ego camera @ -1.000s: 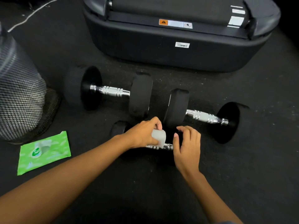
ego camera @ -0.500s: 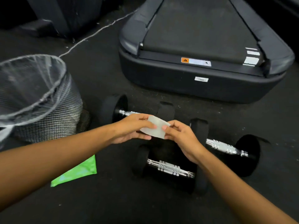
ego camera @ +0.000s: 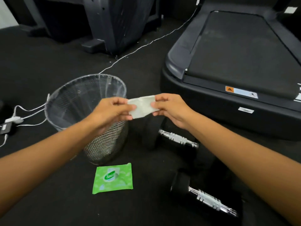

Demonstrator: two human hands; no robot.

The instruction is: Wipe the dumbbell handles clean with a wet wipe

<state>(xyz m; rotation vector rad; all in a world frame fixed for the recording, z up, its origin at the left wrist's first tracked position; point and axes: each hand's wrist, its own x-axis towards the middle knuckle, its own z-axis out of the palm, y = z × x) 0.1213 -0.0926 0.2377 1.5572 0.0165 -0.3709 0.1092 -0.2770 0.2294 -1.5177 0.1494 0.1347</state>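
Note:
A folded white wet wipe (ego camera: 142,106) is held up in the air between both hands. My left hand (ego camera: 112,111) pinches its left end and my right hand (ego camera: 169,108) pinches its right end. Below my right arm a black dumbbell lies on the floor with its chrome handle (ego camera: 178,138) showing. A second dumbbell's chrome handle (ego camera: 210,201) lies nearer, at the lower right, partly covered by my right forearm. Neither hand touches a dumbbell.
A wire-mesh bin (ego camera: 91,111) with a clear liner stands just beyond my left hand. A green wet-wipe pack (ego camera: 112,178) lies on the black floor in front of it. A treadmill (ego camera: 236,66) fills the right. White cables (ego camera: 21,115) trail at the left.
My hands lifted the wipe off the near dumbbell handle and raised it, both now pinching its ends. The view swung left and up, bringing the bin and pack toward the middle.

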